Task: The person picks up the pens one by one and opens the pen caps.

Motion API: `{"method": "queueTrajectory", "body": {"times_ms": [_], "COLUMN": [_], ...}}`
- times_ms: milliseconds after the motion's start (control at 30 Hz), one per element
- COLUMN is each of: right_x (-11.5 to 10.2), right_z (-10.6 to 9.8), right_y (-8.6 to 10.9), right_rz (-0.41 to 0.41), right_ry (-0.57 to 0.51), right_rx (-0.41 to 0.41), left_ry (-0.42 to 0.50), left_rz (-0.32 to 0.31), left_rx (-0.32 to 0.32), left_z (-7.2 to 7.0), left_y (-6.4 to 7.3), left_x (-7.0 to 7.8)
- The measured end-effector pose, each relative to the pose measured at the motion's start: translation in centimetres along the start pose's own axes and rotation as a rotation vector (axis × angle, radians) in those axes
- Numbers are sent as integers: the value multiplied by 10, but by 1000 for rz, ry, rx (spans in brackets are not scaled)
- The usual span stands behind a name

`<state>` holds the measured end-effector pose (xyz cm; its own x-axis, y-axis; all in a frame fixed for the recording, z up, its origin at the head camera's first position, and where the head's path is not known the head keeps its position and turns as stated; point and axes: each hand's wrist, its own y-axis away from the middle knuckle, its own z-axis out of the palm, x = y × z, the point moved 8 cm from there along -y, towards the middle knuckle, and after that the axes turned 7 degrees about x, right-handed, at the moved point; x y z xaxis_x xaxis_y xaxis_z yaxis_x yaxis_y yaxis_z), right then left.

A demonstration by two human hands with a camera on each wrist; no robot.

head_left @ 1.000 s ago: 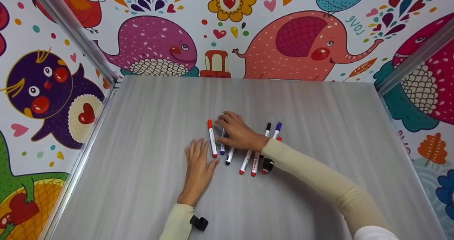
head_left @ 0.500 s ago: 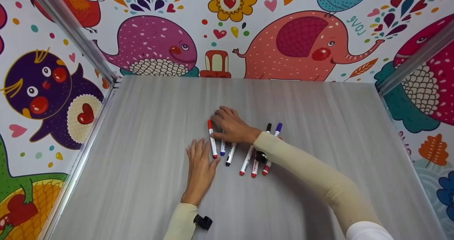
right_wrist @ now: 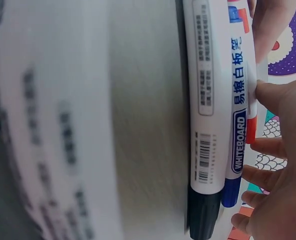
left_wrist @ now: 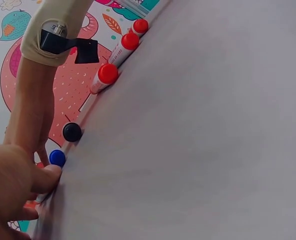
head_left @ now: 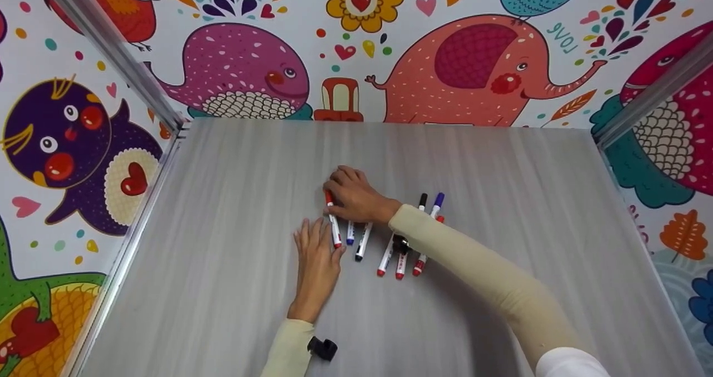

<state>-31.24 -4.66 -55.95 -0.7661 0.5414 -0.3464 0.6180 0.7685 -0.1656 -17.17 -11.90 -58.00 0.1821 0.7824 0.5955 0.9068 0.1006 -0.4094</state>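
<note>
Whiteboard markers lie on the grey wood-grain table in a loose fan. My right hand [head_left: 359,197] reaches over the left end of the group, thumb and fingertips touching the cap end of the leftmost red marker [head_left: 335,232]. Beneath its palm run a blue marker [head_left: 350,235] and a black marker [head_left: 364,243], their upper parts hidden in the head view. My left hand [head_left: 315,265] lies on the table left of the group, fingers extended, thumb beside the red marker's lower end. Blurred white marker barrels [right_wrist: 57,125] fill the left of the right wrist view.
Several red-ended markers [head_left: 400,267] lie farther right, partly under the right sleeve [head_left: 468,265]. A black cap [head_left: 423,200] and a blue cap [head_left: 439,200] show beyond it. Patterned walls with metal corner posts [head_left: 111,54] stand around the table [head_left: 239,199].
My right hand has moved left and slightly away from me, from over the blue and black markers onto the red one's cap end. My left hand has shifted slightly right. The markers look unmoved.
</note>
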Motion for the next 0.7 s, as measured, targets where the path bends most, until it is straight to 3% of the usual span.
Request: {"method": "queueTrajectory", "body": {"times_ms": [133, 433, 700], "right_x": [-1, -7, -8], "right_z": [2, -3, -13], "right_y": [0, 4, 9], "right_rz": [6, -26, -6], "right_ry": [25, -57, -194], "right_rx": [-6, 22, 66], "left_ry": [-10, -35, 18], "left_rz": [7, 63, -3], "left_rx": [0, -24, -80], "left_z": [-1, -13, -18], "left_y": [0, -1, -3], "left_x": [0, 14, 10]}}
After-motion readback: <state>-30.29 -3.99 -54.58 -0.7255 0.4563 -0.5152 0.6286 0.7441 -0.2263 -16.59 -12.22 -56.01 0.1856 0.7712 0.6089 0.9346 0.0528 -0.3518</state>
